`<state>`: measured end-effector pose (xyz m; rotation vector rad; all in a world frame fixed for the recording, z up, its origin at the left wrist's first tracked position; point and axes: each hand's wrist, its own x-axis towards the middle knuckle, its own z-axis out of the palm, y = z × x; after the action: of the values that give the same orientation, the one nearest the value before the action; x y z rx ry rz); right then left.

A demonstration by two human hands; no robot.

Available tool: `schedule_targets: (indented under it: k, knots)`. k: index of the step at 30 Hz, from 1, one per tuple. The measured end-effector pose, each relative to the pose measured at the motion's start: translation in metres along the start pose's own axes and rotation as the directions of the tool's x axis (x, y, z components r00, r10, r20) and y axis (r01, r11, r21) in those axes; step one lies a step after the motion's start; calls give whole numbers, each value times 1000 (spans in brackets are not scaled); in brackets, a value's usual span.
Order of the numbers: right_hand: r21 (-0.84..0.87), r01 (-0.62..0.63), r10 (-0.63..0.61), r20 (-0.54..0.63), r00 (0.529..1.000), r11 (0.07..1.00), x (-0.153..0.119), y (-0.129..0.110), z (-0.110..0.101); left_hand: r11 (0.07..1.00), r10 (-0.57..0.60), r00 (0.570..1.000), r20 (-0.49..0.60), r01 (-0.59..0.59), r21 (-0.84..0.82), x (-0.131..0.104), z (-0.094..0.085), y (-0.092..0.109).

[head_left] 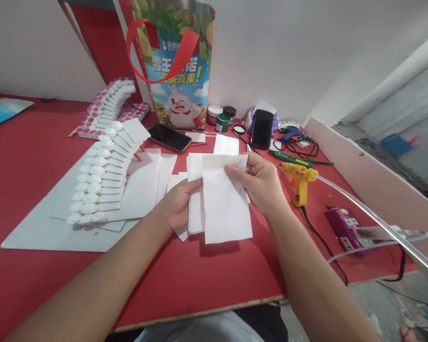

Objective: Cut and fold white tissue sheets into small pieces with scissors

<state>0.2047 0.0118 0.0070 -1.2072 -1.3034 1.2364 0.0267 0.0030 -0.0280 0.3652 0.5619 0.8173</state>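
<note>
Over the red table, my right hand [262, 180] pinches the upper right part of a white paper sheet [226, 209] between thumb and fingers. My left hand [180, 202] grips a stack of white paper [196, 209] at its left side, thumb on top. The single sheet overlaps the right part of that stack and hangs a little lower. More white paper pieces [226, 144] lie just behind my hands. To the left, a curved white model with rounded white tips [109, 178] stands on a white board [39, 223].
A yellow glue gun [299, 183] with a long clear stick lies right of my right hand, near a purple power box [345, 228]. Behind are a phone [169, 137], paint jars [223, 122], a black device [262, 129] and a printed bag [178, 71]. The table's front edge [199, 313] is close.
</note>
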Motion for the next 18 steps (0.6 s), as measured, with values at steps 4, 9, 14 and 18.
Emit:
schedule_targets:
  k: [4,9,14,18]
  knots:
    - [-84,44,-49,-62,997,995,0,0,-2,1000,24,999,-31,-25,-10,-1,3,3]
    - [-495,197,-423,-402,812,847,-3,-8,-12,989,139,988,-65,-135,66,-4,8,7]
    - [-473,198,-311,-174,934,859,-15,-4,12,977,197,974,-115,-185,110,-2,9,1]
    - [-59,148,-133,210,969,987,-22,-5,27,998,-57,994,93,55,30,-3,9,2]
